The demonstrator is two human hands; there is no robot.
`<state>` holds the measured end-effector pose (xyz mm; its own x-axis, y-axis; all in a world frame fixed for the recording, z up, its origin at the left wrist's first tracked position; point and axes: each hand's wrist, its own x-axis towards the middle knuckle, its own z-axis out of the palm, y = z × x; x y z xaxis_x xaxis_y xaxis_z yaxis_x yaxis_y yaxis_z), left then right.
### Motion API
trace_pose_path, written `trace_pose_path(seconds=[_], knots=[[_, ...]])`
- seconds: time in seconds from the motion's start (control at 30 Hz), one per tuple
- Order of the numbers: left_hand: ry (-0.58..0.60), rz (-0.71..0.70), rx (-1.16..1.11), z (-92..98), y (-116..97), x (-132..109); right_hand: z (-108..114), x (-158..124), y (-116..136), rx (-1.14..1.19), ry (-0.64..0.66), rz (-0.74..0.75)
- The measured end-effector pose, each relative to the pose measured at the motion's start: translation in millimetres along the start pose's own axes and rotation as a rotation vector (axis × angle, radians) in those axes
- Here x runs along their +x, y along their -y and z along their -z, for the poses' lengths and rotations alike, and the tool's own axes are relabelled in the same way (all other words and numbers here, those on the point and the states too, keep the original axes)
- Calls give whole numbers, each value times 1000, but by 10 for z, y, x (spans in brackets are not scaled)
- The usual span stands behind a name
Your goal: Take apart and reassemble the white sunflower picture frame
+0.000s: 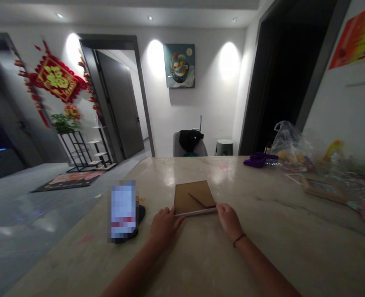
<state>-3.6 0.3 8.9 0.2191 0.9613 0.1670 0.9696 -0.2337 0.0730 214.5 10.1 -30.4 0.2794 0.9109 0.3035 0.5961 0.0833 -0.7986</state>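
A picture frame (184,200) lies back side up on the table, with brown backing board, a pale edge and a diagonal stand leg (197,200). At its near left corner, my left hand (164,223) is closed on the edge, thumb along the front side. My right hand (229,219), with a dark band at the wrist, pinches the near right corner. The fingertips under the edges are hidden. Both hands rest close to the tabletop.
A blurred-out phone (123,210) stands on a dark holder at the left. Along the marble-look table's (195,264) right side are a wooden frame (323,190), a purple cloth (258,160) and a clear plastic bag (290,144). Beyond the far edge stands a chair (178,144) with dark clothing.
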Motion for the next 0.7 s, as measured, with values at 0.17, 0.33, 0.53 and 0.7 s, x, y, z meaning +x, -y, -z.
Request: trace_pose_path(seconds=[0.17,0.33,0.53,0.7], knots=[[10,-93,-70,8,-83,-75,8,-27,126,486,-4,-86],[83,-232,-173,-28,-232,-156,-91,-105,181,523,24,-28],[96,-194,-279,7,-256,-159,-73,-136,207,460,108,28],[20,-2,-668,24,-151,-82,21,-132,237,301,31,117]])
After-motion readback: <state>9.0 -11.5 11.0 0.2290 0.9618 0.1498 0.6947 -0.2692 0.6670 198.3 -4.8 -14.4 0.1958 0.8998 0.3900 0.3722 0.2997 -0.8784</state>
